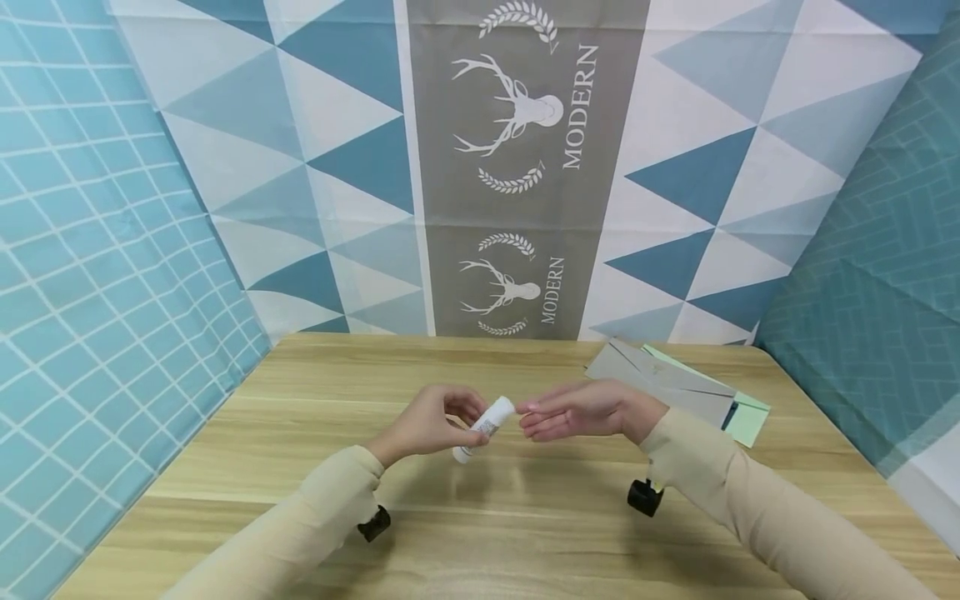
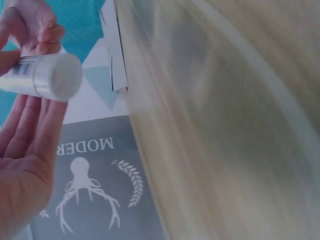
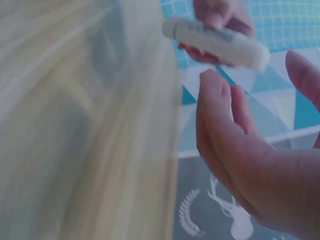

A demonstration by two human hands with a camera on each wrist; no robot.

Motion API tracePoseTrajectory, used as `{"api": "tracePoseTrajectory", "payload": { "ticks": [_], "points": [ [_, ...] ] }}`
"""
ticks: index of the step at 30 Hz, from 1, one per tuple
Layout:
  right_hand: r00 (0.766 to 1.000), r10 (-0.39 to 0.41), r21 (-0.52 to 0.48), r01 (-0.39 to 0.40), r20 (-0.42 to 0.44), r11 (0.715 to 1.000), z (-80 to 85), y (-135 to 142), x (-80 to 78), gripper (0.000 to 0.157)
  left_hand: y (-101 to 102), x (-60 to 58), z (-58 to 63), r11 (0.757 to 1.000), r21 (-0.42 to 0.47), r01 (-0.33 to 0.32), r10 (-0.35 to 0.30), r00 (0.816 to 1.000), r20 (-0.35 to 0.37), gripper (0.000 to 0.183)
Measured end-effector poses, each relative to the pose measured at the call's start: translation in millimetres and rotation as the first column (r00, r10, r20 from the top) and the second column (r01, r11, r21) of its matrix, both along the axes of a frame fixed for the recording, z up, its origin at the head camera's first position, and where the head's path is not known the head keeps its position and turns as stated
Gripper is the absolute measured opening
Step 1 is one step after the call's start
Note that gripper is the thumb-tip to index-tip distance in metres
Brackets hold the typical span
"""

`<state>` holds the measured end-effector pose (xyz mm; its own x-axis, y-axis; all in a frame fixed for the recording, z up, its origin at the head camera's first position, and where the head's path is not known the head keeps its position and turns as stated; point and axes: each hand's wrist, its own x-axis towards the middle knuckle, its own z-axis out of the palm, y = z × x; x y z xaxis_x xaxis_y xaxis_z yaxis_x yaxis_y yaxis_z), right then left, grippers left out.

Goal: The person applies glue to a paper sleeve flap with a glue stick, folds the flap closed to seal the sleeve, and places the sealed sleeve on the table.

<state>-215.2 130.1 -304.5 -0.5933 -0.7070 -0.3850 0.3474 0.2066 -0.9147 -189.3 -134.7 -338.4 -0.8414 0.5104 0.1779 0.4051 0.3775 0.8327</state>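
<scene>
My left hand grips a white glue stick between thumb and fingers, tilted above the table. It is a smooth white cylinder with a printed label round its middle. In the left wrist view, one round end of the glue stick faces the camera. My right hand is held out beside it, fingers extended and holding nothing, fingertips close to the stick's upper end. From the right wrist view, the glue stick lies beyond the right hand's fingertips, the thumb spread away from them.
Grey envelopes lie at the table's back right, overlapping a light green envelope. The wood-grain table ends at a patterned cloth behind. Blue grid cloth hangs at the left, teal cloth at the right.
</scene>
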Motion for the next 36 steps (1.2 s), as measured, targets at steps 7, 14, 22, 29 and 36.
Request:
{"api": "tracePoseTrajectory", "payload": {
  "ticks": [7,14,22,29,36],
  "points": [
    [0.994,-0.075,-0.004,0.075,-0.08,0.997,14.7,39.4,-3.4,0.057,-2.5,0.6,-5.3,0.991,0.123,-0.054,0.043,0.995,0.094,0.034],
    [0.972,-0.155,0.063,0.168,-0.175,0.984,23.5,81.5,1.2,0.057,-4.5,0.9,-9.2,0.971,0.22,-0.098,0.078,0.992,0.096,0.037],
    [0.881,-0.199,0.306,0.349,-0.429,0.886,11.9,113.2,10.9,0.058,-5.2,-1.4,-12.3,0.951,0.27,-0.148,0.124,0.987,0.104,0.036],
    [0.663,0.017,0.519,0.571,-0.749,0.636,-16.4,124.8,20.9,0.022,-5.4,-1.6,-14.3,0.948,0.285,-0.142,0.118,0.988,0.1,0.036],
    [0.593,0.241,0.611,0.565,-0.768,0.555,-29.6,138.1,27.2,0.023,-4.3,-0.8,-15.8,0.939,0.302,-0.164,0.142,0.985,0.094,0.034]
  ]
}}
